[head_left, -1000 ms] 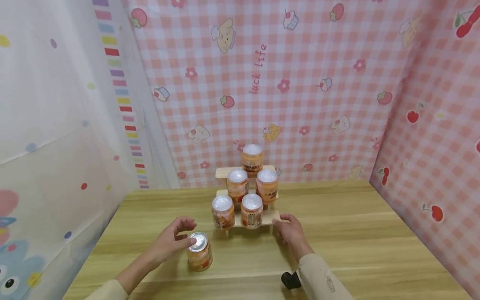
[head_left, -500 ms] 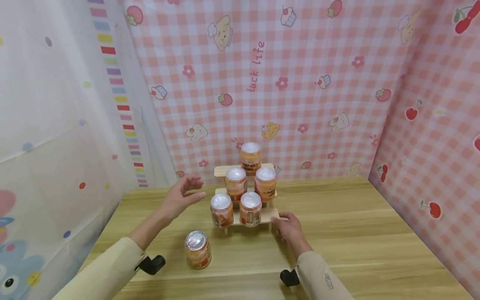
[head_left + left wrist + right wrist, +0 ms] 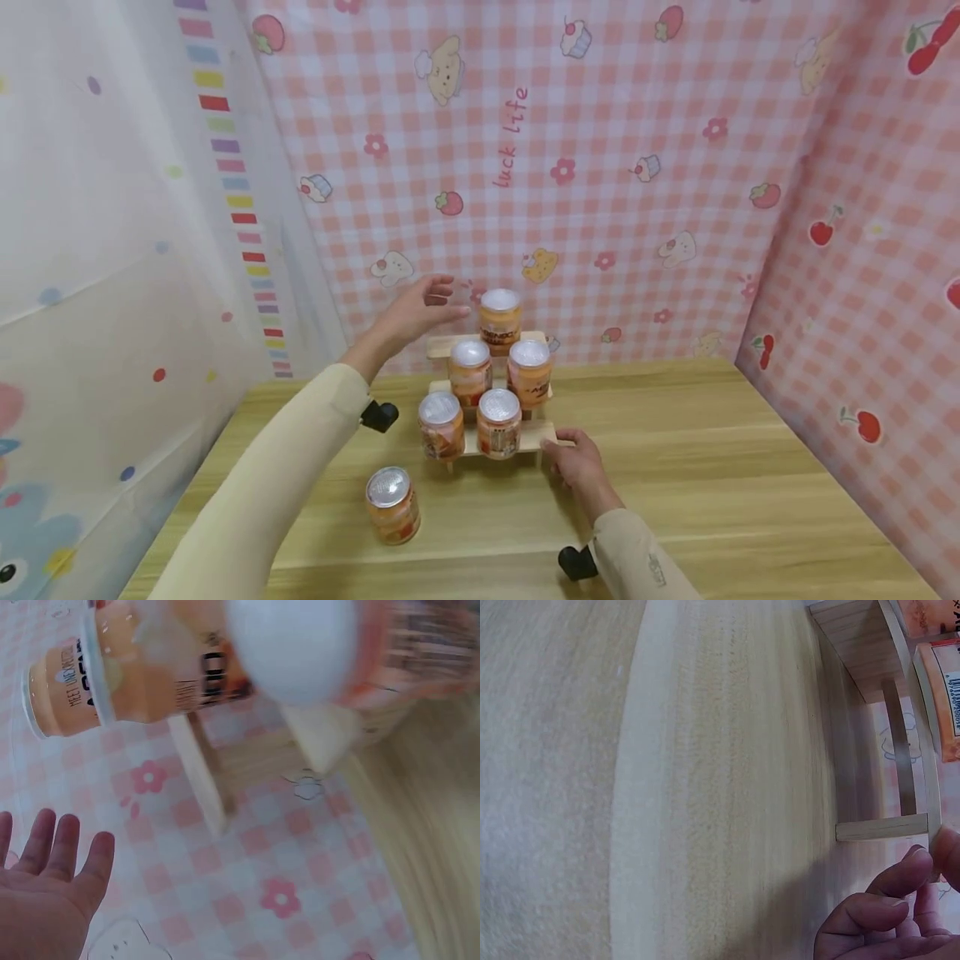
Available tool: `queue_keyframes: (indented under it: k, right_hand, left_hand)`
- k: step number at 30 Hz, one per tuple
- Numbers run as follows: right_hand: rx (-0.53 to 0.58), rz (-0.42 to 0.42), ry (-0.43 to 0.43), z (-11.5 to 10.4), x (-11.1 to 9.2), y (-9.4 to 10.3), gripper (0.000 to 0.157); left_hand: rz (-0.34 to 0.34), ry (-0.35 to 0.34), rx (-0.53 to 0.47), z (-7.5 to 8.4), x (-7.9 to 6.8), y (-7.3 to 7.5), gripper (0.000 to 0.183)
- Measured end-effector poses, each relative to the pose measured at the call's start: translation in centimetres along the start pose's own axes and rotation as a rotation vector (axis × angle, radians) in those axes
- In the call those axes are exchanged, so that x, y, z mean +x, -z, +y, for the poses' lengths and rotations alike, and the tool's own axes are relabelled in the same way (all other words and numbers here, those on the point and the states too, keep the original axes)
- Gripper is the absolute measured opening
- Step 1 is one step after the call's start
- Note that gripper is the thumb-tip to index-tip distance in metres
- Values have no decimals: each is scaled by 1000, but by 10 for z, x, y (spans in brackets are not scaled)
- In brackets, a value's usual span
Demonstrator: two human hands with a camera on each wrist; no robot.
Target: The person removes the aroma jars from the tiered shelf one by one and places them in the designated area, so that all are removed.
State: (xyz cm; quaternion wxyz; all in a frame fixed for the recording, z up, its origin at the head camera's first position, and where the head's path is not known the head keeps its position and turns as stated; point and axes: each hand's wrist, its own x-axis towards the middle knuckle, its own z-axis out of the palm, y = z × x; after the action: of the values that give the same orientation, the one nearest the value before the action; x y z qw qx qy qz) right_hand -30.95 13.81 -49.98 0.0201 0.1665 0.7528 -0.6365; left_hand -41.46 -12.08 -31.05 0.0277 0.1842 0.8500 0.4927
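Observation:
My left hand [image 3: 417,315] hovers just left of the orange can [image 3: 500,327] on the top step of a wooden tiered stand [image 3: 536,436]. Its fingers are loosely bent and hold nothing; in the left wrist view the hand [image 3: 52,889] is spread, apart from the cans. Below, two more cans stand on the middle step and another two on the bottom step, all silver-lidded. My right hand [image 3: 581,465] pinches the right end of the bottom step between thumb and fingers, as the right wrist view also shows with the fingers [image 3: 862,915] at the board's edge.
One more orange can [image 3: 393,510] stands upright on the wooden table [image 3: 675,467], front left of the stand. A pink checked cloth [image 3: 600,167] hangs close behind the stand. White patterned sheeting [image 3: 112,250] is at the left.
My left hand has left the lone can on the table and moved up and away to beside the top can. The right hand keeps its grip on the stand.

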Motion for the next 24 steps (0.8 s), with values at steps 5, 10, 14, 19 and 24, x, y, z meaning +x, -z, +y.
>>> queue_keyframes:
  k: [5,10,14,19,24]
  right_hand:
    - [17,7,3,3,0,0,38]
    - [33,3,2,2,0,2,40]
    - [45,-1,16,1,-1,4,39]
    - [51,1,25,5,0,3,39]
    - [58,4,25,4,-1,3,40]
  left_hand:
    - [-80,0,-49,7,21,-20,77]
    - [-88,4,-47,6,33,-37,75]
    - [-68,-11,-16,7,41,-42,69]
    - [-63,-56,18,8,47,-48,48]
    - [-64,-48,46,10,51,-53,42]
